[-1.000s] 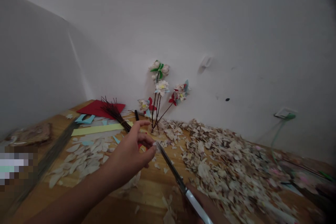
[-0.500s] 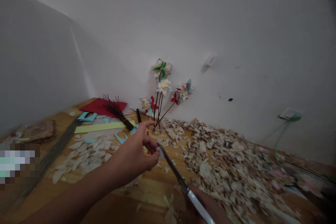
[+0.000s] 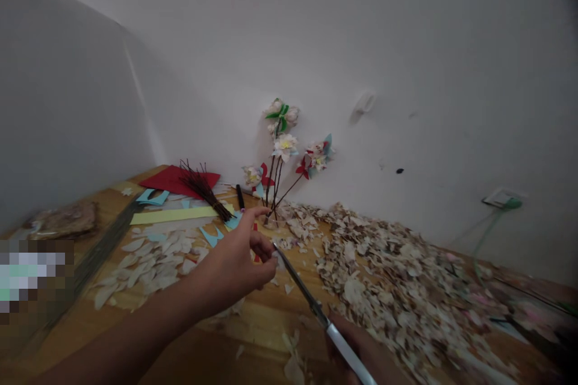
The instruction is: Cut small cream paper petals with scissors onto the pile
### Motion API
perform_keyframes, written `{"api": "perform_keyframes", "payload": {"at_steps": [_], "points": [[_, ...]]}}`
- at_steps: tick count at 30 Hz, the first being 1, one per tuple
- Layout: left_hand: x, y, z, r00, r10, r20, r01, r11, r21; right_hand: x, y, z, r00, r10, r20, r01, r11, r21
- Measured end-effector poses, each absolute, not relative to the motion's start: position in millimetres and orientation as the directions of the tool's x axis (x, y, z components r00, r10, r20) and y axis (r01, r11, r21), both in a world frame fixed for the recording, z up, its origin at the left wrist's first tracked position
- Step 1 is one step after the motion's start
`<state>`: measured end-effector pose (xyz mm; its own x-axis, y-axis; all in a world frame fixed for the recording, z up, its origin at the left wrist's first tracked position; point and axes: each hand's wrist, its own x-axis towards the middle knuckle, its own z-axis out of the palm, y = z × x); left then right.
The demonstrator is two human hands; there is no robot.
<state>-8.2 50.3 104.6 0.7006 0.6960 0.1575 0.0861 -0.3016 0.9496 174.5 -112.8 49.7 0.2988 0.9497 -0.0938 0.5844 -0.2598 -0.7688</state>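
In the middle of the head view, my left hand (image 3: 237, 258) is closed in a pinch, with the index finger raised. A small pale scrap seems to be at its fingertips, too small to make out for certain. My right hand (image 3: 356, 343) grips a long silver tool that looks like scissors (image 3: 311, 301), seen edge-on. Its slim dark blade points up and left, its tip right beside my left fingertips. Behind my hands, handmade flowers (image 3: 285, 145) on brown twigs stand in a small clear holder (image 3: 271, 222).
Dried petals (image 3: 388, 277) are heaped at right; larger pale petals (image 3: 149, 264) lie at left. Behind these are a yellow paper strip (image 3: 176, 215), red paper (image 3: 158, 180), a twig bundle (image 3: 208, 195) and a black pen-like object (image 3: 239, 197). Thin wires (image 3: 99, 258) stretch along the left.
The view has shifted slightly. The blade tip stays close to my left fingertips, and the pale scrap there shows less than before. Both hands keep nearly the same pose.
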Motion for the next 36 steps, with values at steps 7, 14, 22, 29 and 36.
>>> {"api": "perform_keyframes", "payload": {"at_steps": [7, 14, 22, 29, 36], "points": [[5, 59, 81, 0.709, 0.702, 0.062, 0.098, -0.185, 0.978, 210, -104, 38, 0.377, 0.921, -0.095, 0.71, -0.353, -0.609], [2, 70, 81, 0.752, 0.644, -0.137, 0.14, 0.047, 0.989, 207, -96, 28, 0.481, 0.875, -0.052, 0.752, -0.442, -0.489], [-12, 82, 82, 0.872, 0.427, -0.239, 0.327, -0.147, 0.934, 199, -94, 26, 0.533, 0.843, -0.076, 0.785, -0.526, -0.327], [-29, 97, 78, 0.831, 0.539, -0.137, 0.524, -0.678, 0.515, 201, -94, 28, 0.574, 0.815, -0.08, 0.774, -0.572, -0.271], [-26, 99, 74, 0.789, 0.608, -0.091, 0.556, -0.642, 0.528, 208, -96, 37, 0.651, 0.758, -0.049, 0.723, -0.638, -0.265]]}}
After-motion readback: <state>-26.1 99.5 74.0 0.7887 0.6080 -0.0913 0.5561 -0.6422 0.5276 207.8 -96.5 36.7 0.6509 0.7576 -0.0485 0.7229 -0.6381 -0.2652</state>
